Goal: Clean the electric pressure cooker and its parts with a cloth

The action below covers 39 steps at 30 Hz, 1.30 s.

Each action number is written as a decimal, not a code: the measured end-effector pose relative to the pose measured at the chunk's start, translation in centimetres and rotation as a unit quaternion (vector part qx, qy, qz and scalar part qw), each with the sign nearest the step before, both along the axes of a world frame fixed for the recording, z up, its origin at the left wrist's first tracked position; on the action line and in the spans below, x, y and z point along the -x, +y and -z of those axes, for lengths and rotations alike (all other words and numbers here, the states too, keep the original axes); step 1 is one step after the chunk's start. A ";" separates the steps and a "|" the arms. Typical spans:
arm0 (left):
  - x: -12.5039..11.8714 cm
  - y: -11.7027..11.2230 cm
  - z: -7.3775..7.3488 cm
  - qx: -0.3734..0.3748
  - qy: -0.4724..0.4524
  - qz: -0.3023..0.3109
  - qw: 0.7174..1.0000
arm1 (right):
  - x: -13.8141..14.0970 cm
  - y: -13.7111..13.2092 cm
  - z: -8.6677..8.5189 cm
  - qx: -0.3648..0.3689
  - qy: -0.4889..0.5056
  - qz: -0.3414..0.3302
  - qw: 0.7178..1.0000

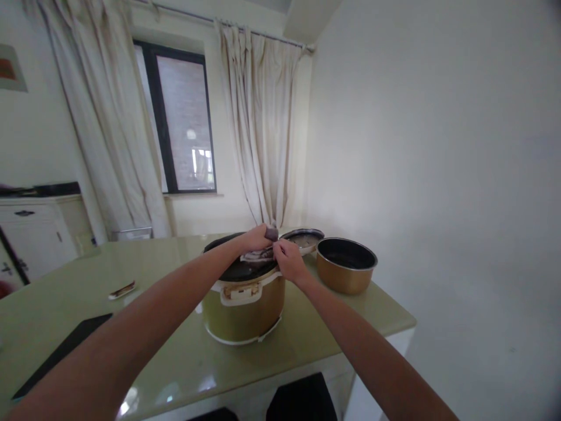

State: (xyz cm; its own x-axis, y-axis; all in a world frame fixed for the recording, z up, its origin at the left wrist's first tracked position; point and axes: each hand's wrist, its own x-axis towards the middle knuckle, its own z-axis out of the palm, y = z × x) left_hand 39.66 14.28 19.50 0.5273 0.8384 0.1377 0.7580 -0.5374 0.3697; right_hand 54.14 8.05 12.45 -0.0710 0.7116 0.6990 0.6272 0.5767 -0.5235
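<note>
A gold-coloured rice cooker (245,313) with a white front handle and a white base ring stands on the table before me. Over its dark top, my left hand (256,238) is closed on a greyish cloth (258,255), part of which pokes out past the fingers. My right hand (288,260) is closed at the cooker's right rim, its fingers against the cloth's right end. The cloth's middle lies bunched over the dark top. Both hands' fingertips are partly hidden.
Right of the cooker sits a gold inner pot (346,278) with a black inside. Behind it lies a round glass lid (307,237). The pale green table (170,333) also bears a small narrow object (123,290) and a dark flat board (65,354). A wall rises at right.
</note>
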 end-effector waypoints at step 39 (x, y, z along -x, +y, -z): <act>2.0 -2.9 -0.7 0.139 -0.110 0.107 0.978 | 0.0 0.2 0.5 -0.031 0.081 -0.029 0.996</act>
